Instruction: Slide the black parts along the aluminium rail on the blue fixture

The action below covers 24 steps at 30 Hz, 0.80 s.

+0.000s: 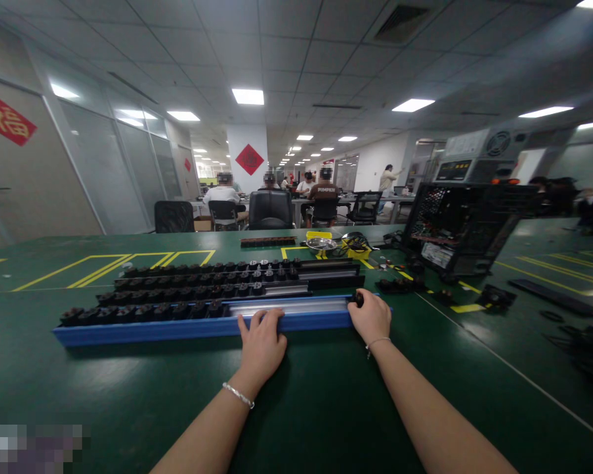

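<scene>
We see a vivid blue rail (148,332) with a silvery inner strip (296,306) and black pieces (145,312). Our counter (128,408) is deep green, marked with yellow lines (468,308). Our left bracelet (238,395) is silvery white with a twisted pattern. The computer case (504,227) is black; the wall diamond (250,159), red.

Lit by bright ceiling panels (248,97), walled at left with glass partitions (91,145), furnished beyond with black chairs (269,212), marked by 1 red diamond sign (250,160) on a white pillar (247,134).
</scene>
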{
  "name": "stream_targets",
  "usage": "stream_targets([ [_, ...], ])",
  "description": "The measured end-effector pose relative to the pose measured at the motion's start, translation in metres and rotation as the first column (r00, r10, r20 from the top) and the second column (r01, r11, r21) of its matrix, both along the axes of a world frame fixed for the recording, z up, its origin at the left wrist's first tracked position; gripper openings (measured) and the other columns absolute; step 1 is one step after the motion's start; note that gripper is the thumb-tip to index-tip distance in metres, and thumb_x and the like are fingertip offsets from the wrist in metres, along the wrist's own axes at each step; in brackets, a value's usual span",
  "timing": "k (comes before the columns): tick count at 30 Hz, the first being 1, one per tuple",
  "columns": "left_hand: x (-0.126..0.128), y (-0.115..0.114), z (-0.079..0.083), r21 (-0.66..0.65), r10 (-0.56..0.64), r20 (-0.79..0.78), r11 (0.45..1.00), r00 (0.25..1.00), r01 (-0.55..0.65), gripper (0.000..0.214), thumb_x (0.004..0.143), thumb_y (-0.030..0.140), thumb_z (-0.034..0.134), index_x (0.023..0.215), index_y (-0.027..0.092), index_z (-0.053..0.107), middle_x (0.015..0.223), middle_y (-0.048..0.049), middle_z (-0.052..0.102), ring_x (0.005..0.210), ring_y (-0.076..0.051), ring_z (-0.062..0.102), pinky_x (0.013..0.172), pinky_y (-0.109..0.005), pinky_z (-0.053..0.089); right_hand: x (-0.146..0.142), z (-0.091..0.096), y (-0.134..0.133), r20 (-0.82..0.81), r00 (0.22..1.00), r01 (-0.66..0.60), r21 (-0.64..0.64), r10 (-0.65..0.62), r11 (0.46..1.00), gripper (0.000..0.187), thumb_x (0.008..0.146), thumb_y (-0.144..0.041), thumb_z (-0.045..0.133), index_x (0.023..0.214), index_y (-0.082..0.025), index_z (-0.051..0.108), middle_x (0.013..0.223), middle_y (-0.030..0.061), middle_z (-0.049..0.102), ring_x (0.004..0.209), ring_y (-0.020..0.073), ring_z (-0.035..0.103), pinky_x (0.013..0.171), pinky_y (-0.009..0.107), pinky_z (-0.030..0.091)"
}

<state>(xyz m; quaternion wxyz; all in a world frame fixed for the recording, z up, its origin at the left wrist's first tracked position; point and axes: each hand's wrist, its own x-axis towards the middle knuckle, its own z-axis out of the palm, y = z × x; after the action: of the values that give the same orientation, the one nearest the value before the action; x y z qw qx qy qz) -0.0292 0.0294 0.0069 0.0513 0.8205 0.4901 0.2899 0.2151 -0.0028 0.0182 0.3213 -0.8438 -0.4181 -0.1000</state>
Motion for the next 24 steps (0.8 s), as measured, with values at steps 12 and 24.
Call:
stream_targets([
  [12,-0.0008,-0.0004,0.0013,-0.007,0.006,-0.023,1.000,1.000,-0.006,0.046,0.072,0.015,0.047,0.115,0.028,0.051,0.122,-0.0025,0.058,0.121,-0.023,0.042,0.109,-0.063,0.002,0.0012,0.0017,-0.0011,-0.008,1.000,0.016,-0.012,-0.016,1.000,0.039,0.074,-0.025,0.046,0.109,-0.018,0.060,0.107,0.0080,0.063,0.106,0.0224,0.051,0.095,0.036,0.031],
  [24,0.0000,-0.0006,0.0012,0.003,0.010,-0.026,1.000,1.000,-0.010,0.046,0.071,0.014,0.047,0.115,0.028,0.050,0.122,-0.0019,0.059,0.120,-0.023,0.042,0.108,-0.063,0.002,0.0070,0.0014,-0.0036,-0.016,0.999,0.051,0.001,-0.051,0.999,0.038,0.073,-0.024,0.046,0.108,-0.019,0.060,0.106,0.0081,0.064,0.106,0.0227,0.051,0.096,0.039,0.029],
])
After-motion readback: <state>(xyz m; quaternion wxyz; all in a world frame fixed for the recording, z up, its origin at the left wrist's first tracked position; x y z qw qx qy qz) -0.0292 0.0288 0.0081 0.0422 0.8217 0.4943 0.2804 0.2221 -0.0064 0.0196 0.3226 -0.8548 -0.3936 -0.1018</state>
